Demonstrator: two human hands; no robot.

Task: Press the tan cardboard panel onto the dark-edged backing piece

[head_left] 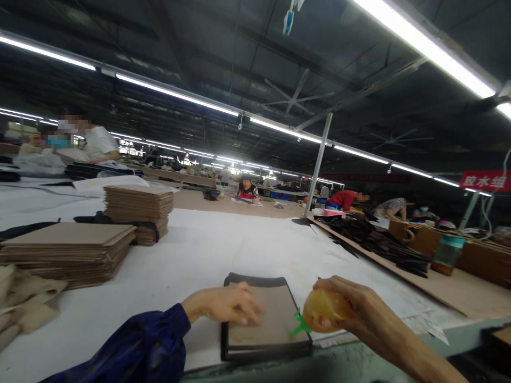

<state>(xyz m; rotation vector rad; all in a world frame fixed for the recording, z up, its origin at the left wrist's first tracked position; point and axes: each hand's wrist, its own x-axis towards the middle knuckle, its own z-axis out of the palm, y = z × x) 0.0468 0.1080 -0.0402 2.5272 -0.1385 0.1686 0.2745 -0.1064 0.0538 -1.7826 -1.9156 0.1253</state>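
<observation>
The left hand (229, 304), emerging from a dark blue sleeve (139, 348), lies palm down on a flat tan cardboard panel (275, 319). Its fingers are spread loosely and press on the panel's left half; the grip is open and holds nothing. The panel sits on top of a flat black-edged stack of pieces (265, 348), positioned at the near edge of the white-covered table (223, 250).

The right hand (351, 306) is closed around a rounded, translucent amber squeeze bottle (325, 311). The grip wraps the bottle body from the right side. A small green nozzle (299, 323) projects from the bottle and touches, or sits just above, the right edge of the tan panel; which of the two cannot be told.

To the left on the table stand two stacks of brown cardboard sheets: a low wide stack (67, 250) and a taller narrow stack (138, 210) behind it. Crumpled beige material (24, 306) lies at the far left edge.

To the right, a heap of black strips (379, 242) rests on a brown board. A jar with a teal lid (447, 254) stands near it. Other people (247, 189) work at tables well apart in the background. Long fluorescent tube lights (175, 94) run overhead.
</observation>
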